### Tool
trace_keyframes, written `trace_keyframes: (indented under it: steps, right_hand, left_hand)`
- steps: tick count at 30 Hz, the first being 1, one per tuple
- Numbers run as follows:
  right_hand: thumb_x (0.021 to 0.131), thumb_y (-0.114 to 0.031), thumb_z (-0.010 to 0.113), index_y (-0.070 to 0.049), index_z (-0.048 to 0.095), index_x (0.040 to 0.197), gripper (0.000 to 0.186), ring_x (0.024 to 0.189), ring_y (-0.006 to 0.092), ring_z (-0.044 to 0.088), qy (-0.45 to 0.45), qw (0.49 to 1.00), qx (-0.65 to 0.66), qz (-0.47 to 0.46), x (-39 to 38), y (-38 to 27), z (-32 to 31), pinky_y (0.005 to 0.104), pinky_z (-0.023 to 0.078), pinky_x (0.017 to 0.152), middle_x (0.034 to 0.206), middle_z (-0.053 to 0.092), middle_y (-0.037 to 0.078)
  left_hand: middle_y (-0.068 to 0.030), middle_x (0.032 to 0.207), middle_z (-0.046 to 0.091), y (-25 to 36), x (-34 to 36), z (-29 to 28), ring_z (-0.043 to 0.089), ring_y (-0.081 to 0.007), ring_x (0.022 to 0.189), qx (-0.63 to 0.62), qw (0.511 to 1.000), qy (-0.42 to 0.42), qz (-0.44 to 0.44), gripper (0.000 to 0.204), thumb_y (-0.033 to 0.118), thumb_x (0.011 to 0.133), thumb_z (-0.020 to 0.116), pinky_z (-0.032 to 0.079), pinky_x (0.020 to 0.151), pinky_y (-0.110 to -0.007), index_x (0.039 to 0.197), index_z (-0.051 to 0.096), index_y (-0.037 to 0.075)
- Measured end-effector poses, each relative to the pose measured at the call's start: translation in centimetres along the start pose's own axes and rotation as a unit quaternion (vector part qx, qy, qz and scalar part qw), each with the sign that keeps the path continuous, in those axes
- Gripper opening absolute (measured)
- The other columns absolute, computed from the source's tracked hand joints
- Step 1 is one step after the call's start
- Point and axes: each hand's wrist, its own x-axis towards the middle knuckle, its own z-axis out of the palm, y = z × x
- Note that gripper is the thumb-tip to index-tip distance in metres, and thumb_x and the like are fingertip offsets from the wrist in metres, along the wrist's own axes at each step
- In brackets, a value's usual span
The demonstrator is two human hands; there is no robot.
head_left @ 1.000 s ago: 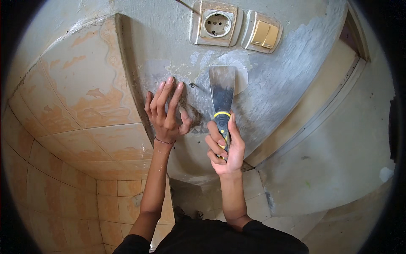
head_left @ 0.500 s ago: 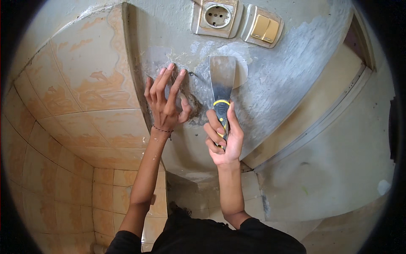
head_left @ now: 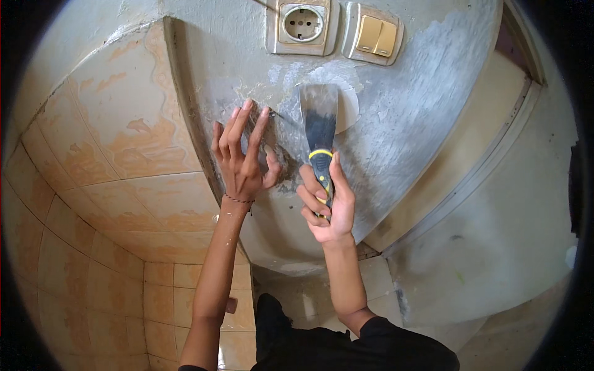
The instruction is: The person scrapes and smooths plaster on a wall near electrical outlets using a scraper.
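Note:
My right hand (head_left: pixel 334 207) is wrapped round the black and yellow handle of a putty knife (head_left: pixel 319 120), its thumb lying along the side. The wide metal blade points up over the grey plaster wall (head_left: pixel 408 117), in front of a pale round patch; whether it touches the wall, I cannot tell. To the left, my left hand (head_left: pixel 240 164) is open, fingers spread, at the wall's rough, flaking part. It holds nothing, and a braided cord circles that wrist. Beside its fingertips a small dark hole or nail (head_left: pixel 273 113) shows in the plaster.
Above the blade are a wall socket (head_left: pixel 302 23) and a double light switch (head_left: pixel 375 35) with yellowed rockers. Orange-and-cream tiles (head_left: pixel 145 139) cover the wall at left, meeting the plaster along a raised edge. A door frame (head_left: pixel 470 170) stands at right.
The view has shifted a little, so the socket, switch and tile edge sit further left. Both hands keep nearly the same pose, the putty knife still in the right one. More of my dark-clothed leg shows below.

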Motion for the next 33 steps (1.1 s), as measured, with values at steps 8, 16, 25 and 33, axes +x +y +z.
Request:
trace_keyframes:
  steps: [8,16,25,33]
  right_hand:
    - [0.11,-0.043,0.034,-0.02,0.05,0.122,0.03,0.042,0.0021,0.025,0.014,1.0,-0.013,-0.017,-0.2,0.1,0.2,0.0167,0.016,0.03,0.066,0.035,-0.003]
    - [0.11,-0.044,0.035,-0.021,0.049,0.127,0.032,0.043,0.002,0.026,0.021,1.0,0.008,-0.003,-0.4,-0.1,0.5,0.0162,0.016,0.03,0.066,0.035,-0.003]
    - [0.11,-0.044,0.035,-0.021,0.049,0.117,0.028,0.043,0.002,0.026,0.012,1.0,-0.002,-0.01,-0.3,0.0,0.5,0.0156,0.016,0.03,0.066,0.034,-0.004]
    - [0.11,-0.045,0.036,-0.02,0.048,0.107,0.028,0.043,0.0016,0.025,0.023,1.0,-0.016,0.005,-0.7,-0.2,0.8,0.0159,0.016,0.031,0.067,0.034,-0.004]
  left_hand:
    - [-0.0146,0.15,0.048,-0.2,-0.2,-0.2,0.042,-0.0305,0.141,-0.012,1.0,0.0,0.001,0.059,0.029,0.084,0.05,0.023,0.119,-0.049,0.14,0.06,0.011]
    - [-0.009,0.149,0.051,-0.1,-0.3,0.0,0.045,-0.024,0.138,-0.029,0.999,0.017,-0.015,0.065,0.025,0.076,0.053,0.021,0.121,-0.046,0.14,0.061,0.017]
    - [-0.014,0.15,0.048,-0.1,-0.1,-0.2,0.042,-0.0303,0.141,-0.02,1.0,-0.006,-0.005,0.058,0.027,0.084,0.049,0.023,0.119,-0.049,0.14,0.06,0.012]
    - [-0.009,0.149,0.051,-0.1,-0.2,-0.1,0.046,-0.0237,0.138,-0.036,0.999,0.018,-0.013,0.065,0.025,0.076,0.053,0.021,0.121,-0.045,0.14,0.061,0.017]
